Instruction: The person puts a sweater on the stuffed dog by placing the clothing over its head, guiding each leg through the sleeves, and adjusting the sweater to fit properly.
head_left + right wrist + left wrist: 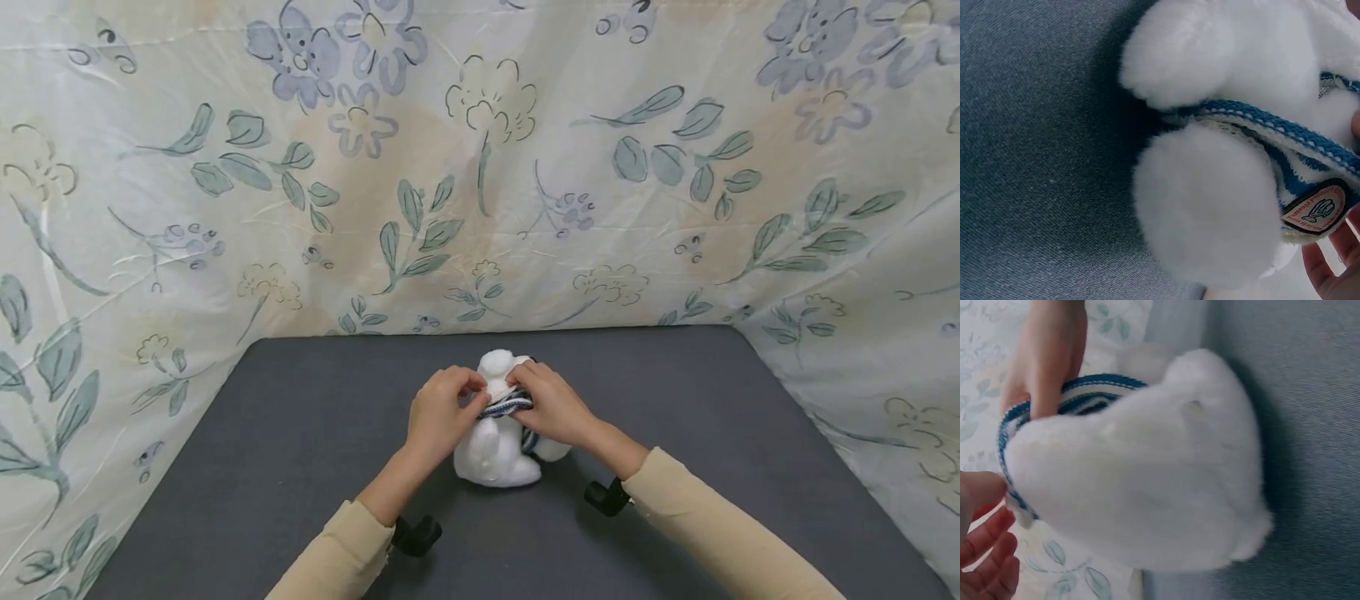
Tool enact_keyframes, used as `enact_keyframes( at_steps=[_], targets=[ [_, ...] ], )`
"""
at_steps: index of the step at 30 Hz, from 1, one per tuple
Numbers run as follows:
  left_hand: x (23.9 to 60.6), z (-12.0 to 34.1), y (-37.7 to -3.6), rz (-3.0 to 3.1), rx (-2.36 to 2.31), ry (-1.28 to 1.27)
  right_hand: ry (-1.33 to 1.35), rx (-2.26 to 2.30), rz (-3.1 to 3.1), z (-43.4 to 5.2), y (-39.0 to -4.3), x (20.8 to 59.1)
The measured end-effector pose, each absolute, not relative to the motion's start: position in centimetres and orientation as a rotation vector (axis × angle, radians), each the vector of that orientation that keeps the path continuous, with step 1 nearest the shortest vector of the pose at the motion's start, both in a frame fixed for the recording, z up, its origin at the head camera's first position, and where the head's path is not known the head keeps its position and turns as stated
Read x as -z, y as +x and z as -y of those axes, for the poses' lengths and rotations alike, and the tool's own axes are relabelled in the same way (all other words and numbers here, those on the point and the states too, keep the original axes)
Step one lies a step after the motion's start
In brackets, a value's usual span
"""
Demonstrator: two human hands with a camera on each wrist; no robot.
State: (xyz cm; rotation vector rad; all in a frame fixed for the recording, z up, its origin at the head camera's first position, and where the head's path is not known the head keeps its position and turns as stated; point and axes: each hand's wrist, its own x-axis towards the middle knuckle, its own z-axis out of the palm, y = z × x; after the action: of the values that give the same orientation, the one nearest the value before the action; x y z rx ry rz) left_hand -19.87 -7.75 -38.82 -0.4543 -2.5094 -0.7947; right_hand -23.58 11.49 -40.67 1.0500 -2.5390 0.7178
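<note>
A white plush toy sits on the dark table, its fluffy body filling the left wrist view. Around its upper part runs a blue-and-white knitted band, part of a striped knit piece with a sewn-on patch. My left hand is at the toy's left side, thumb and forefinger pinching the band's edge. From the other side my right hand grips the band, its thumb over the edge in the left wrist view. Beside the patch is a round fluffy white ball; how it attaches is hidden.
The dark grey table extends around the toy. A floral cloth hangs behind it and along both sides. Black wrist mounts stick out below the forearms.
</note>
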Motion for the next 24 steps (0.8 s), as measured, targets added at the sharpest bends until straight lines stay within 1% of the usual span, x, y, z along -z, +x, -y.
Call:
enact_keyframes(
  at_steps=[7,16,24],
  targets=[
    [37.8,7.3,-20.0,2.601,0.789,-0.602,1.094,-0.742,2.498,-11.3,-23.6,40.7],
    [37.3,7.4,-20.3,2.801,0.722,-0.593,1.130,-0.778,2.433,-11.0,-23.5,40.5],
    [38.3,7.8,-20.4,2.742,0.758,-0.545,1.107,-0.789,2.490,-11.2,-23.0,40.6]
  ],
)
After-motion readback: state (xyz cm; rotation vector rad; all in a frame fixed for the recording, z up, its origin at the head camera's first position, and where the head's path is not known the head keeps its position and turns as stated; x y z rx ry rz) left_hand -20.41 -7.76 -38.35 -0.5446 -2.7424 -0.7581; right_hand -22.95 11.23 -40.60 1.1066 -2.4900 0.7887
